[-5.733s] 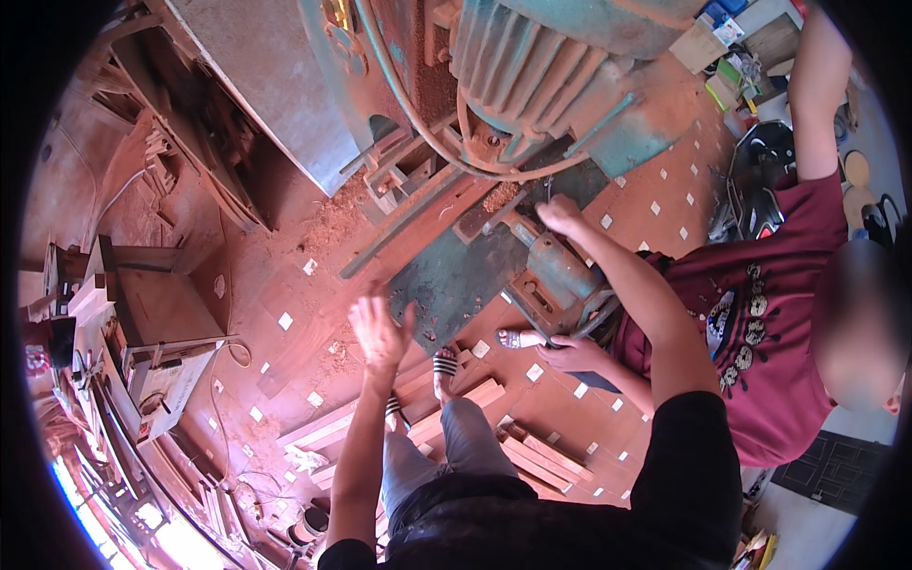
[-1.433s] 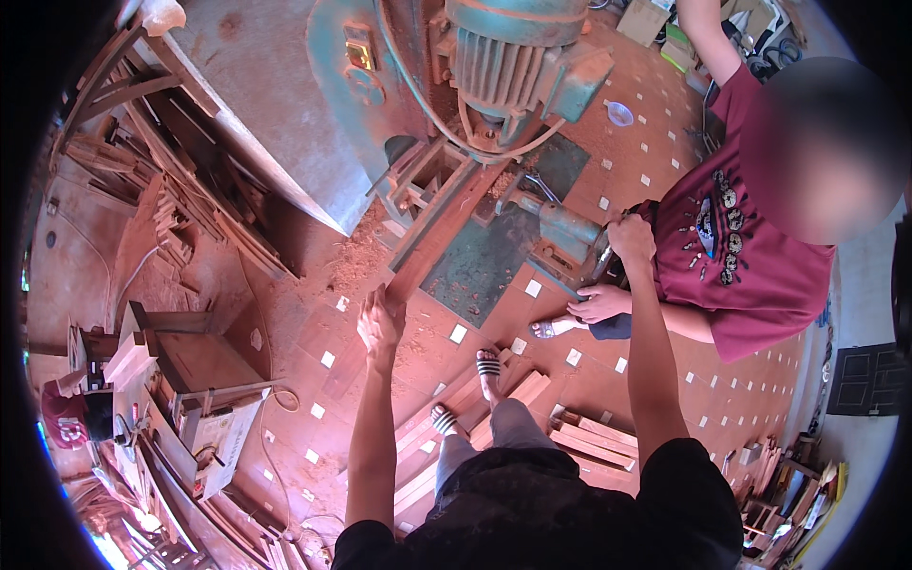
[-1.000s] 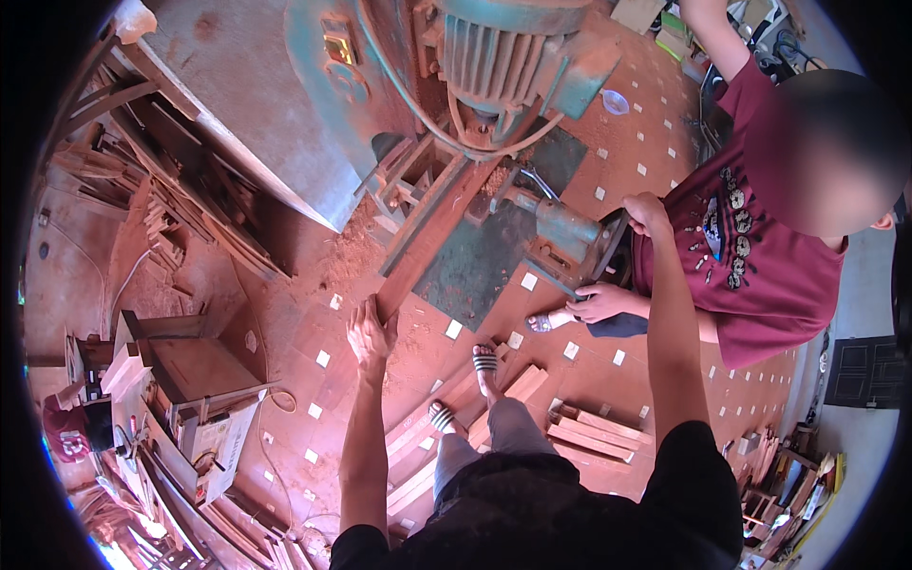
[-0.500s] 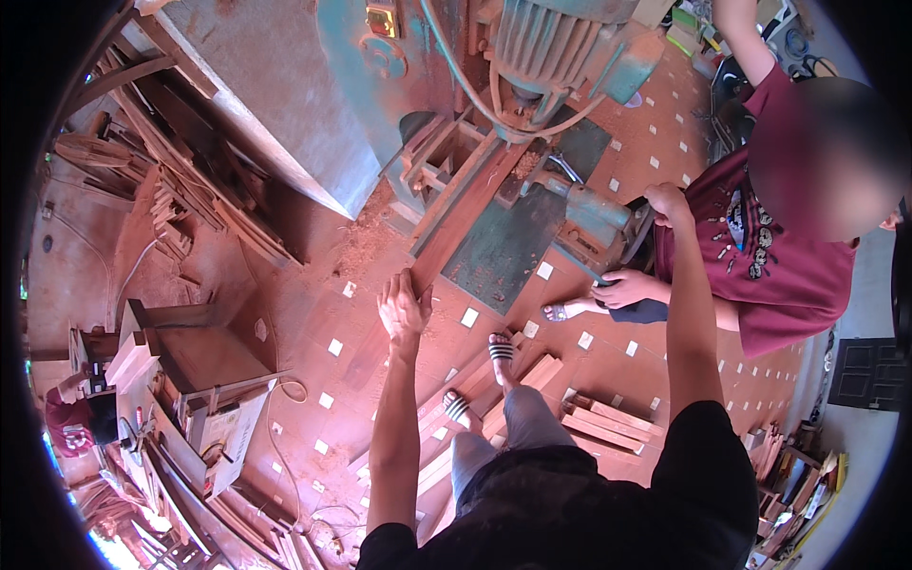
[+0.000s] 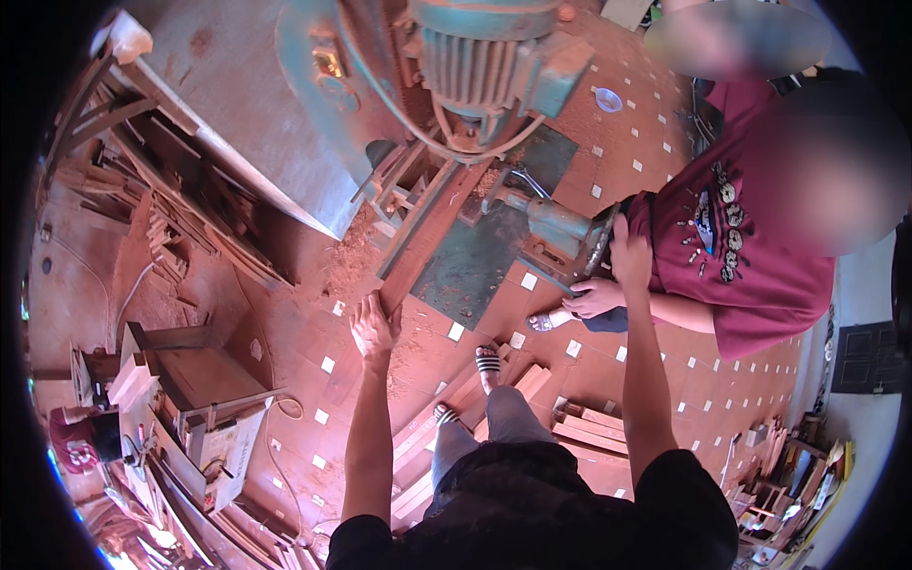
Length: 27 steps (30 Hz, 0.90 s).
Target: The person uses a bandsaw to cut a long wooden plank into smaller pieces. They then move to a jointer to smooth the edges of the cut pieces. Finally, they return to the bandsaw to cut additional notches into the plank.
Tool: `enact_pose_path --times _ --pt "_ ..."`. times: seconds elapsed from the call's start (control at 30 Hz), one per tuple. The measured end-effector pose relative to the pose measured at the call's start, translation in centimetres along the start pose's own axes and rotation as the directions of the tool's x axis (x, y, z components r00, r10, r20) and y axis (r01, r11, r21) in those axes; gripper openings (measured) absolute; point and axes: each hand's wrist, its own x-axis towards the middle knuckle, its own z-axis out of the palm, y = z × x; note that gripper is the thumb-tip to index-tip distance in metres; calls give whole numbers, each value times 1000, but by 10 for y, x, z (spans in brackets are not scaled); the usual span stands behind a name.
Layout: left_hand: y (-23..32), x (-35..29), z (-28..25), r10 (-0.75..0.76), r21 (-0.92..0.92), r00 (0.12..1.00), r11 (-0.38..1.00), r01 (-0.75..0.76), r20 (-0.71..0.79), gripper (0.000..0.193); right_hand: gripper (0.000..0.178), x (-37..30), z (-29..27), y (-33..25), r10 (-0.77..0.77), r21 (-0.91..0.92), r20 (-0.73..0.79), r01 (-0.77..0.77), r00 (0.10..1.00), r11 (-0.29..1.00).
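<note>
The left hand [image 5: 375,328] grips the near end of the board [image 5: 427,245]; the right hand [image 5: 629,261] is at the wheel [image 5: 598,253], closure unclear. The board points beneath the motor [image 5: 483,68]. Apparent step: board positioning. Next move calls for steady support.

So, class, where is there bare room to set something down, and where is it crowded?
Tiled floor between the planks, maroon shirt and lower-right clutter; also the green plate between board and clamp, apart from crumbs. Crowded: the left side, with scrap wood, and around the sandals.
</note>
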Motion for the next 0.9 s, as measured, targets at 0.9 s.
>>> enact_pose_path --times 0.9 --pt "344 95 1 443 -502 878 726 -470 -182 56 36 -359 87 192 399 -59 167 -395 902 917"
